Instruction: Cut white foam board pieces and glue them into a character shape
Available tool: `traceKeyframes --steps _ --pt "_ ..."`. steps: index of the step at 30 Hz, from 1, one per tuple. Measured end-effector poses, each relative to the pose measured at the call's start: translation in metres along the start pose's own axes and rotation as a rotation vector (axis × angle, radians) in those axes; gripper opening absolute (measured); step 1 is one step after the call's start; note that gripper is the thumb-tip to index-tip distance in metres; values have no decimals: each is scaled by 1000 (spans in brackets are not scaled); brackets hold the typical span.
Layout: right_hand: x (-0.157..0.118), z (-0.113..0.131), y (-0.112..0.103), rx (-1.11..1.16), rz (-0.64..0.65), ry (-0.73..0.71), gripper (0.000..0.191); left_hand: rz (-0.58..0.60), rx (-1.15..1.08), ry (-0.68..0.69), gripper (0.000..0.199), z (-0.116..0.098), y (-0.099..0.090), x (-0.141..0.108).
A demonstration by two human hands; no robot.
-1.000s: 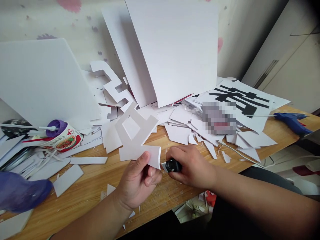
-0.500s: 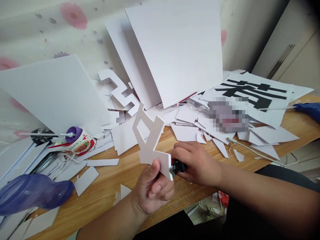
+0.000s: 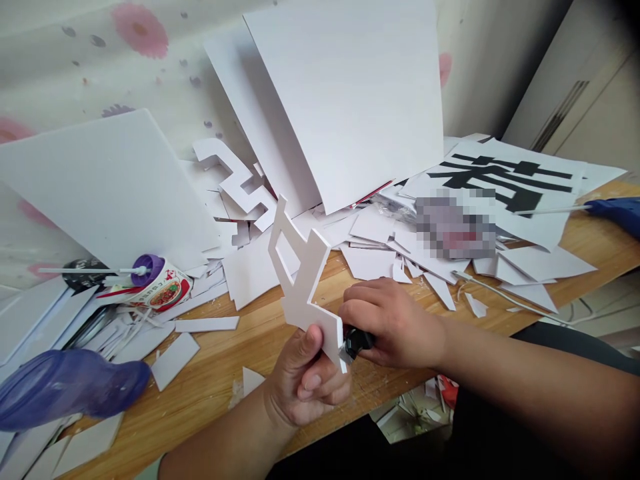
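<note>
A white foam board cutout (image 3: pixel 313 267), shaped like part of a character with a four-sided hole, stands tilted above the table. My left hand (image 3: pixel 307 380) pinches its lower part between thumb and fingers. My right hand (image 3: pixel 387 323) is closed around a black-handled utility knife (image 3: pixel 357 341). The knife's metal tip touches the cutout's lower right edge; how deep it sits there I cannot tell. Behind the cutout lies another zigzag white cutout (image 3: pixel 235 180) among scraps.
Large white boards (image 3: pixel 350 100) lean at the back. A noodle cup (image 3: pixel 167 287) lies by a purple bottle (image 3: pixel 80 387) at left. Printed black characters (image 3: pixel 505 177), a white cable (image 3: pixel 505 300) and a blue bottle (image 3: pixel 617 215) are at right. White scraps cover much of the wooden table (image 3: pixel 220 363).
The cutout has turned slightly and looks narrower, its lower right corner a little lower. The knife tip has shifted slightly down along the edge. Both hands keep their grip.
</note>
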State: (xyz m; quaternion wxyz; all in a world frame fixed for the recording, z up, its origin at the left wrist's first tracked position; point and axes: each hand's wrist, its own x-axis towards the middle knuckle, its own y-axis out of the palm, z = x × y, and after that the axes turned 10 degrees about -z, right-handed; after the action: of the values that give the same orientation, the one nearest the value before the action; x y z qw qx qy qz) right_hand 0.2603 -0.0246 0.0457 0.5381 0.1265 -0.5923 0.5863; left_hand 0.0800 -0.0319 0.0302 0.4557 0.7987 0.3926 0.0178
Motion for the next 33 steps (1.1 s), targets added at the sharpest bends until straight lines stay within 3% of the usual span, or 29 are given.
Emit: traceKeyframes --steps 14,22,25,28,33 --pt "0 0 2 -115 -111 -32 17 67 -28 -22 57 0 3 1" --pt "2 0 1 -147 -153 -26 23 151 -43 -10 27 3 -3 4" --pt "3 -2 1 -166 -196 -11 22 153 -9 -13 36 6 -5 3" --pt "3 -7 0 -114 -222 87 12 127 55 10 53 8 -5 2" --pt "-1 -14 -6 122 -197 416 8 -64 212 145 37 -2 -5 4"
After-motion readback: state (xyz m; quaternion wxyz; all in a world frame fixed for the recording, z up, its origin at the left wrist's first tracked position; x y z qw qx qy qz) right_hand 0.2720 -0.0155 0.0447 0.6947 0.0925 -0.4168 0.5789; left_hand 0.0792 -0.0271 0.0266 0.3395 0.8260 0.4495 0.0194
